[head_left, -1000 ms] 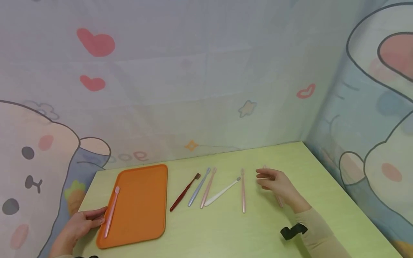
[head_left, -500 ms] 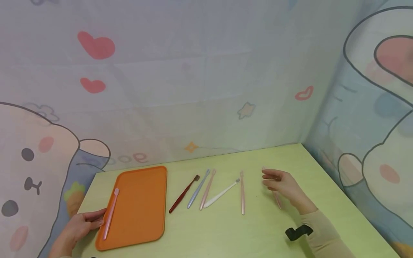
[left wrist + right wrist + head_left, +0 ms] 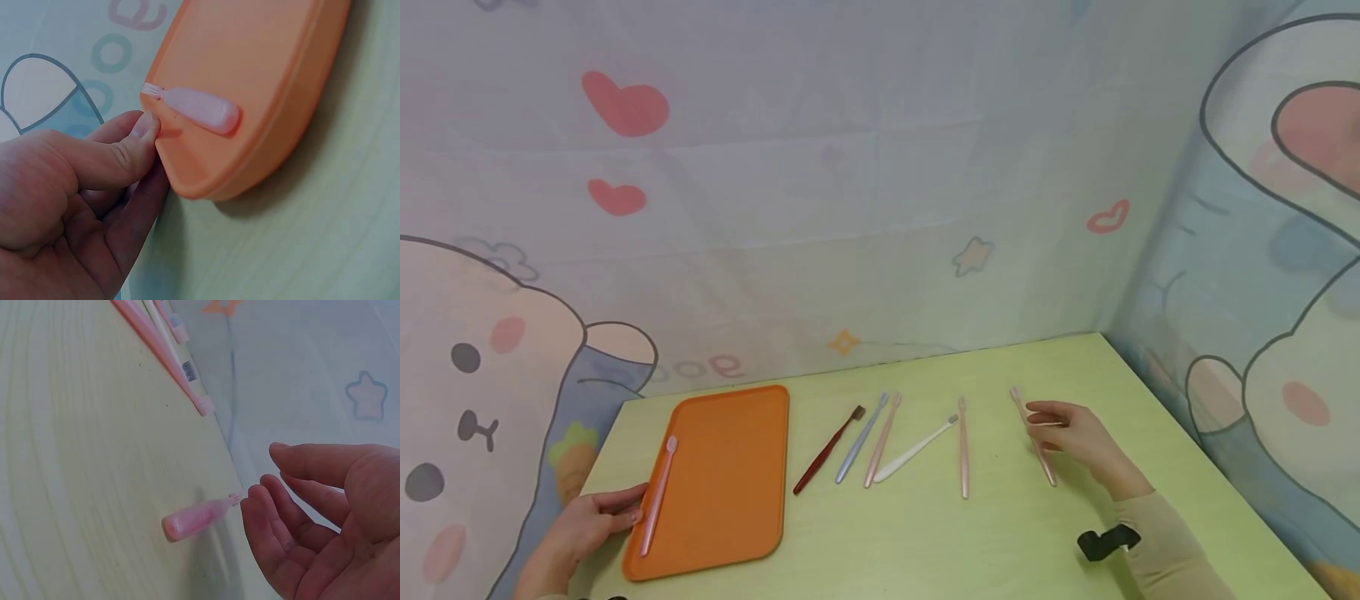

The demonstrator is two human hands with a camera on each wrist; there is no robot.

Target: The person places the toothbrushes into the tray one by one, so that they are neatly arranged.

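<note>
At the orange tray's point(image 3: 730, 483) left edge, my left hand point(image 3: 586, 529) pinches the rim, thumb on top and fingers beneath. A pink toothbrush point(image 3: 658, 500) lies lengthwise in the tray near that edge; the left wrist view shows its handle end point(image 3: 203, 111) close to my thumb. My right hand point(image 3: 1084, 442) hovers beside the rightmost pink toothbrush point(image 3: 1046, 465), fingers loosely bent and nothing between them. In the right wrist view that toothbrush point(image 3: 194, 521) lies on the table just left of my fingertips, with a shadow across it.
Between tray and right hand lie a dark red toothbrush point(image 3: 826, 454), a blue one point(image 3: 859, 443), a pink one point(image 3: 882, 446), a white one point(image 3: 913, 452) and another pink one point(image 3: 964, 454). A printed cloth point(image 3: 880, 208) hangs behind the pale green table point(image 3: 880, 550).
My right hand has moved to the right and slightly toward me, uncovering more of the rightmost pink toothbrush. The left hand stays on the tray's rim.
</note>
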